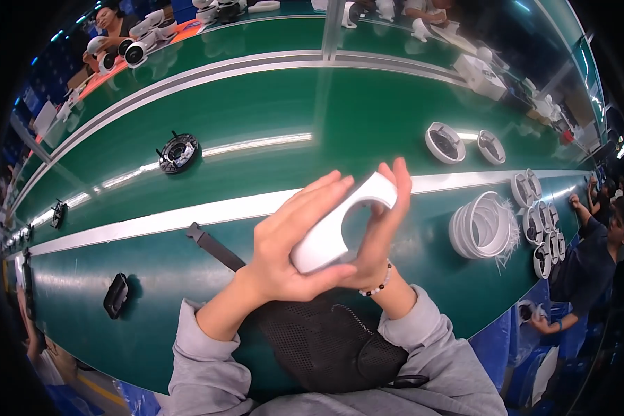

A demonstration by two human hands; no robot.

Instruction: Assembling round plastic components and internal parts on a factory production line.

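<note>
Between my two hands, above the near green worktop, is a white curved plastic shell [317,244] with a large round cut-out along one side. It is held tilted, its upper end to the right. My left hand [277,239] wraps its lower left end, fingers along the back and thumb below the cut-out. My right hand [383,232] closes on the upper right end, with part of its fingers hidden behind the shell. Under my wrists lies a black mesh bag [319,340] with a dark strap and buckle [211,244].
A black round part [178,152] and two white ring-shaped housings [445,143] sit on the far green belt. Nearer right stand a stack of white rings [480,227] and several housings [534,225]. A black part [116,296] lies left. Co-workers [593,256] are right and across.
</note>
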